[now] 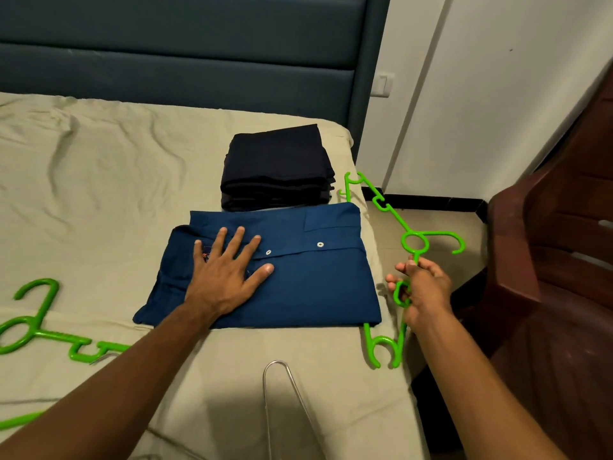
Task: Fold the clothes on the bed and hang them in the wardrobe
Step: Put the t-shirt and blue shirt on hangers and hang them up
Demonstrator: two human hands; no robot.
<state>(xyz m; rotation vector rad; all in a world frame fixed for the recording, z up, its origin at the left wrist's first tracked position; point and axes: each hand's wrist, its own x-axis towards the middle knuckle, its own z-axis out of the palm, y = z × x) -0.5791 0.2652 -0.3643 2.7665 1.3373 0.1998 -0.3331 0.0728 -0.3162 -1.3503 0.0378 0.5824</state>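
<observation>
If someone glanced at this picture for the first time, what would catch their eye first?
Probably the bright green plastic hanger at the bed's right edge, held in the grip of the right hand. Next, the folded blue button-up shirt at the centre of the beige sheet, with the left hand pressed flat on it. Just behind the shirt sits a stack of folded dark navy clothes.

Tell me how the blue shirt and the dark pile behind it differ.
The blue shirt is one garment folded flat, with the left hand pressing on it; the dark pile is a thicker stack that nothing touches. The blue shirt shows buttons and a pocket, while the dark pile shows only plain layers. Both lie folded on the bed.
</observation>
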